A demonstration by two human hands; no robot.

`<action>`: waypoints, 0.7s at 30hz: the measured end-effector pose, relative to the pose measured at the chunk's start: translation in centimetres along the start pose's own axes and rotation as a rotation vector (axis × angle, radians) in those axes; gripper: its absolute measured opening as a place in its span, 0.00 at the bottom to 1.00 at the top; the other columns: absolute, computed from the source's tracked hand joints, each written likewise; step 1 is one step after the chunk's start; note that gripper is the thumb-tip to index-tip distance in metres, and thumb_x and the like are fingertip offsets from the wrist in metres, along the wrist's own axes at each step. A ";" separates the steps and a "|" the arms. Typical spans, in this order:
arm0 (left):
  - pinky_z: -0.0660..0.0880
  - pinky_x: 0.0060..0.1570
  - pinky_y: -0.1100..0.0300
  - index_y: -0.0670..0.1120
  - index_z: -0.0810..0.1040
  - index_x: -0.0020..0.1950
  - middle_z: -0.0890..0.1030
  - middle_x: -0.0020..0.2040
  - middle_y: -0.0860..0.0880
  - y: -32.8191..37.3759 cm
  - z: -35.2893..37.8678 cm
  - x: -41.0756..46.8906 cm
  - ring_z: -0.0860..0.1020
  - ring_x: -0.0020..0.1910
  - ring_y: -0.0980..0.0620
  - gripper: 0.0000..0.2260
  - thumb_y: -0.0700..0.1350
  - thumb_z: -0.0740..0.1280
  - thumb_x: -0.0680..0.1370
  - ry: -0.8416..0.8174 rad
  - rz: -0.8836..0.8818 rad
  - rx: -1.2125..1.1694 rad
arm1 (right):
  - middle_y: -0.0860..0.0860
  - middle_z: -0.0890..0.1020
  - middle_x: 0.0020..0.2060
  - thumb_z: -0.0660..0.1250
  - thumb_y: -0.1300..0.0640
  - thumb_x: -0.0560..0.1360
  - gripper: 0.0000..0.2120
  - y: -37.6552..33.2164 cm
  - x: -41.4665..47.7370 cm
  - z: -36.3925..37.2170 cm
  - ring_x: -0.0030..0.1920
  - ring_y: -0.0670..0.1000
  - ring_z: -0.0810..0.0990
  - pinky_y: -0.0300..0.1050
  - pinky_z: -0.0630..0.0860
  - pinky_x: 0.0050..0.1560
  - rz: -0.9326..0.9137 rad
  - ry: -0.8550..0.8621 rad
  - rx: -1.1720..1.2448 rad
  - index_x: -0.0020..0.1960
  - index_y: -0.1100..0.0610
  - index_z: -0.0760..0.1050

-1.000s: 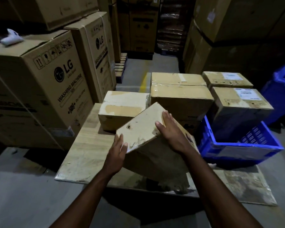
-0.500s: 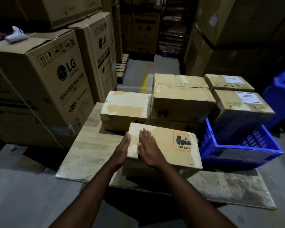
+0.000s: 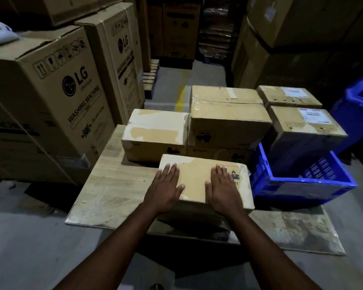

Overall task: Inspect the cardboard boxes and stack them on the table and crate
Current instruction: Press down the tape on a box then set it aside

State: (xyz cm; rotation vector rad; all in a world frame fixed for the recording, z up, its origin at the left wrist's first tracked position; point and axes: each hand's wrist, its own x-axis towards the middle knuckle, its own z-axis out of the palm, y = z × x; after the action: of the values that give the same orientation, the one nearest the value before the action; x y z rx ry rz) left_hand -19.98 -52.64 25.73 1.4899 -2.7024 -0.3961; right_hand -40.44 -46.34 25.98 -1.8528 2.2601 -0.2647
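**Item:** near cardboard box.
**Location:** flat on the wooden surface, toward its near edge, directly under both hands.
**Hands:** The left hand lies palm-down on the box's left part and the right hand on its right part. The fingers of both are straight and slightly spread. They press flat on the lid and grip nothing. A hazard label shows just right of the right fingertips, partly covered.

**Placed stock, beyond the fingertips:**
- One taped box stands on the surface just ahead of the left fingers.
- A two-high stack stands ahead of the right fingers, against the taped box's side.

**Placed stock, right of the right fingers:**
- The blue crate is just beside the near box and carries a labelled box.
- A farther labelled box is behind it. Whether that one sits in the crate cannot be told.

**Other:** Large washing-machine cartons stand well left of the left fingers. They are taken as not part of the lot.

**Status (judged):**
- Stacking looks well advanced, with boxes on both the surface and the crate.
- The near box is down and seated.
- It may yet want sliding forward to square with the row.
- No loose box is in view. Whether more wait out of view cannot be told.
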 end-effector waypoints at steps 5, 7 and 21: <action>0.43 0.78 0.50 0.46 0.42 0.81 0.42 0.81 0.48 0.0 0.7 0.6 0.40 0.79 0.50 0.35 0.62 0.33 0.76 0.026 0.049 0.076 | 0.55 0.50 0.80 0.43 0.45 0.82 0.31 -0.6 0.3 0.5 0.80 0.53 0.44 0.51 0.41 0.79 0.016 0.015 -0.054 0.81 0.59 0.47; 0.43 0.78 0.50 0.47 0.41 0.81 0.42 0.81 0.49 -0.1 0.7 0.7 0.40 0.79 0.50 0.36 0.62 0.32 0.76 0.016 0.049 0.070 | 0.55 0.49 0.80 0.44 0.45 0.82 0.31 -0.6 0.5 0.5 0.80 0.53 0.44 0.51 0.41 0.79 0.010 0.000 -0.051 0.81 0.59 0.47; 0.43 0.77 0.51 0.46 0.44 0.81 0.43 0.81 0.49 -3.1 -0.2 2.6 0.39 0.79 0.50 0.35 0.65 0.43 0.80 0.030 0.107 0.057 | 0.51 0.46 0.81 0.41 0.43 0.81 0.31 4.9 0.6 -1.2 0.80 0.51 0.41 0.55 0.42 0.79 0.034 -0.004 -0.085 0.81 0.53 0.45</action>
State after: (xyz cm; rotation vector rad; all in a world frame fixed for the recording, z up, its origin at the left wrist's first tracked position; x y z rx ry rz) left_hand -18.82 -56.44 24.95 1.3445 -2.7769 -0.2918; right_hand -45.54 -45.92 25.80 -1.8520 2.3323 -0.1620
